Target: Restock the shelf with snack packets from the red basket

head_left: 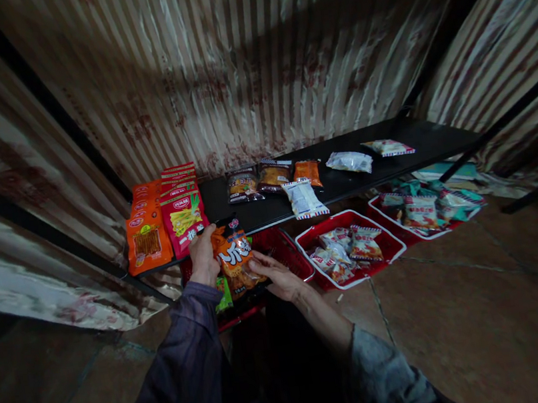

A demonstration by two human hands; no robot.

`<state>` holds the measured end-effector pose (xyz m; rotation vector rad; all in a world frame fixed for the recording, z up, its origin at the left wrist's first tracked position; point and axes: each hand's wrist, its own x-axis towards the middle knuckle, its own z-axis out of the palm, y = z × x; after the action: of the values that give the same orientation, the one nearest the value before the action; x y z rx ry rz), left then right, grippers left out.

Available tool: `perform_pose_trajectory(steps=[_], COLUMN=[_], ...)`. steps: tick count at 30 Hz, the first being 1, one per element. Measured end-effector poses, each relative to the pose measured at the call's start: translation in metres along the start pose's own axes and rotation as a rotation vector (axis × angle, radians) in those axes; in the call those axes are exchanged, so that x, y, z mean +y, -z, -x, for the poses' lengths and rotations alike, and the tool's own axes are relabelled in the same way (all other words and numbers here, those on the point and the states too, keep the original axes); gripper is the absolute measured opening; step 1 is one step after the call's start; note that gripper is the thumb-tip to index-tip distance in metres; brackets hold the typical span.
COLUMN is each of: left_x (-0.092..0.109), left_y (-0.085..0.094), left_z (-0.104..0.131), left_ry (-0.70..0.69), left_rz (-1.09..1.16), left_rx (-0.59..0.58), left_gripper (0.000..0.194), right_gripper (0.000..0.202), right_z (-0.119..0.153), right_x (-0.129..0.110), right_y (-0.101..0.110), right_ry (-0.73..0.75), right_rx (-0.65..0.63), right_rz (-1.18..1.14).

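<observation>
An orange and black snack bag is held between my two hands above a red basket, near the front edge of the black shelf. My left hand grips its upper left side. My right hand holds its right side, fingers against the front. Behind the bag, a green packet partly shows. Pink-red snack bags stand in a row on the shelf to the left, beside orange bags.
Brown and orange packets and white packets lie along the shelf. Below it, a red basket holds white-and-red packets; another basket holds green ones. Black posts and a striped curtain surround the shelf.
</observation>
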<state>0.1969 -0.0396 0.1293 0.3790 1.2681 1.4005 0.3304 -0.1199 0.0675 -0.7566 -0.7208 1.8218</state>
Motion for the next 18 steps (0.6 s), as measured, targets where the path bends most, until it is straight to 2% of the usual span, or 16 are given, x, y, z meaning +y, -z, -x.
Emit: perform_pose_trajectory(steps=[3, 7, 13, 16, 18], left_x=[0.000, 0.006, 0.030, 0.039, 0.039], left_y=[-0.003, -0.002, 0.002, -0.002, -0.005], left_z=[-0.006, -0.013, -0.031, -0.036, -0.038], left_ry=[0.041, 0.052, -0.213, -0.279, -0.303], left_rz=[-0.018, -0.086, -0.460, -0.554, -0.570], left_rx=[-0.093, -0.287, -0.451, -0.537, -0.535], left_gripper=[0.025, 0.030, 0.032, 0.022, 0.015], right_gripper=[0.039, 0.040, 0.043, 0.044, 0.046], right_z=[-0.003, -0.006, -0.009, -0.012, -0.015], right_x=[-0.002, -0.005, -0.010, -0.010, -0.009], right_y=[0.001, 0.004, 0.006, 0.007, 0.007], right_ry=[0.008, 0.021, 0.003, -0.004, -0.009], right_rx=[0.028, 0.068, 0.088, 0.069, 0.061], right_rz=[0.000, -0.009, 0.014, 0.047, 0.050])
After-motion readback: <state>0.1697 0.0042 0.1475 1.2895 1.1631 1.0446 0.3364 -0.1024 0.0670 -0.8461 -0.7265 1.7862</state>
